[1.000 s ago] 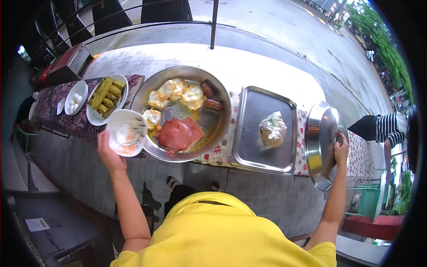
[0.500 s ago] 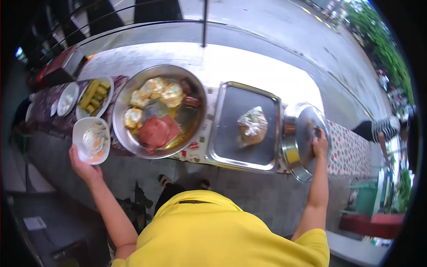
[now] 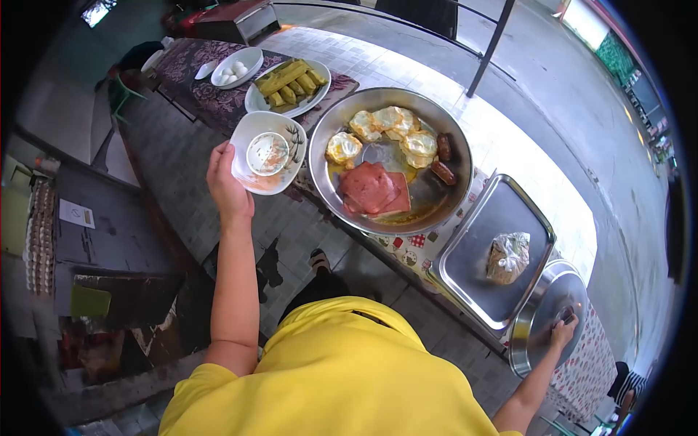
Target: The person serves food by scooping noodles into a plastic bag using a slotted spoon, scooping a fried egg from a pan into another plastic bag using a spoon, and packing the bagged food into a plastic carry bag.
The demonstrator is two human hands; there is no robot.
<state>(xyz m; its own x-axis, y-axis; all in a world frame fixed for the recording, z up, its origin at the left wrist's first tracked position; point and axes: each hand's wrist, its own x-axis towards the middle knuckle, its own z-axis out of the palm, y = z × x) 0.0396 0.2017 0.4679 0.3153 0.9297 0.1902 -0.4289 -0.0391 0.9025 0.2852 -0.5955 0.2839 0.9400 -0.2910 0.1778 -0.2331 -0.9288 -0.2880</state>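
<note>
White rounded-square bowl [image 3: 280,178] with orange food traces inside and dark leaf marks on one side: I have it in the left hand [image 3: 231,182], thumb at the rim and the other fingers mostly hidden, just left of a large round silver metal pan [image 3: 318,156]. My right hand [image 3: 563,330] is curled around the handle on top of a round shiny metal lid [image 3: 539,309]; from this angle I can't quite tell whether the lid's lower edge touches the desk [image 3: 409,251].

I see white-and-gold fried eggs [image 3: 393,122], brown sausages [image 3: 443,173] and pink meat slices [image 3: 372,189] in the pan. Between pan and lid sits a rectangular silver metal tray [image 3: 472,247] bearing a knotted clear plastic bag [image 3: 509,258]. Beyond the bowl, green leaf-wrapped bundles [image 3: 287,81] lie on an oval white plate [image 3: 254,100], near a white oval dish [image 3: 254,62] of white eggs [image 3: 237,70].
</note>
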